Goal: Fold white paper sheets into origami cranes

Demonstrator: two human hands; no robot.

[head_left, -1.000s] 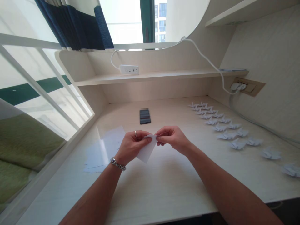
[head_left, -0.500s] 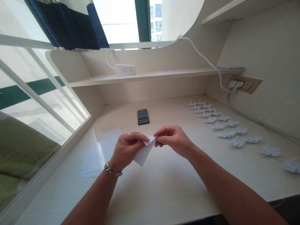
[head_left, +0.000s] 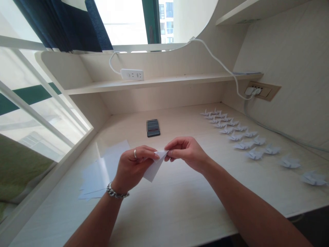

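A folded white sheet of paper (head_left: pixel 154 169) is held above the desk between my two hands, one corner pointing down. My left hand (head_left: pixel 135 166), with a ring and a chain bracelet, is closed on its left part, thumb and forefinger pinching near the upper fold. At the upper right corner, the fingertips of my right hand (head_left: pixel 187 152) pinch the paper. The fingers of my left hand behind the sheet are hidden. Flat sheets of white paper (head_left: pixel 99 168) lie to the left of my left hand.
Several folded paper cranes (head_left: pixel 244 145) stand in rows on the right of the desk (head_left: pixel 177 212). A dark phone-like object (head_left: pixel 153 128), partly blurred, lies beyond my hands. On the shelf (head_left: pixel 164 81) is a white power strip (head_left: pixel 132 74); its cable runs to a wall socket (head_left: pixel 264 91).
The whole view has shifted slightly, so the desk items appear further left. Both hands keep their pinch on the paper, and its fold looks little changed.
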